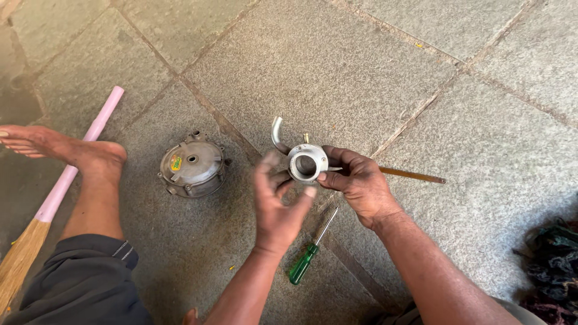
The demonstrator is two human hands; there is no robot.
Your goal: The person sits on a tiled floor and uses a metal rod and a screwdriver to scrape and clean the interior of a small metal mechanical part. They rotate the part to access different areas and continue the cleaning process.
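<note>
1. Gripping a round silver metal housing (307, 162) by its right rim, the right hand (361, 183) has thumb and fingers clamped on it, above the stone floor (361, 60).
2. Just beside it, the left hand (278, 201) is spread, fingers loosely curled and blurred; its fingertips sit at the housing's left edge, and I cannot tell whether they touch it.
3. A bent metal tube (277, 133) rises from the upper left of the housing, whose wide round opening faces the camera.
4. A thin brown rod (412, 175) pokes out from behind the right hand and lies on the floor.
5. Below the hands lies a green-handled screwdriver (308, 254).
6. To the left, well apart, a round grey metal cover (192, 165) with bolt lugs rests on the floor.
7. Farther left, a bare foot (66, 149) rests across a broom with a pink handle (78, 157).
8. A dark tangle of cloth (551, 265) sits at the right edge.
</note>
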